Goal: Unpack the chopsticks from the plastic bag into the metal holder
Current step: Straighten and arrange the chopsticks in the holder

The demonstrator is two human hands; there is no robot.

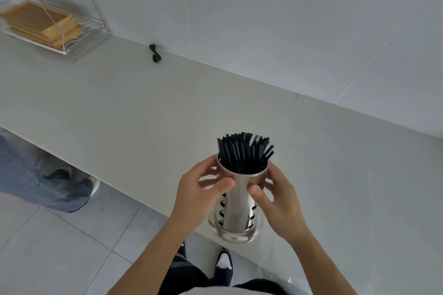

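A shiny metal holder (pixel 238 201) with cut-out holes stands at the near edge of the white counter (pixel 143 108). Several black chopsticks (pixel 244 153) stand upright in it, their ends sticking out above the rim. My left hand (pixel 199 196) grips the holder's upper left side, thumb across the front. My right hand (pixel 278 201) grips its upper right side, thumb on the front too. No plastic bag is in view.
A wire rack (pixel 60 14) holding wooden boards sits at the counter's far left. A small black object (pixel 154 53) lies by the wall. Another person's legs and shoe (pixel 60 182) are on the tiled floor to the left; my own feet (pixel 224 263) are below.
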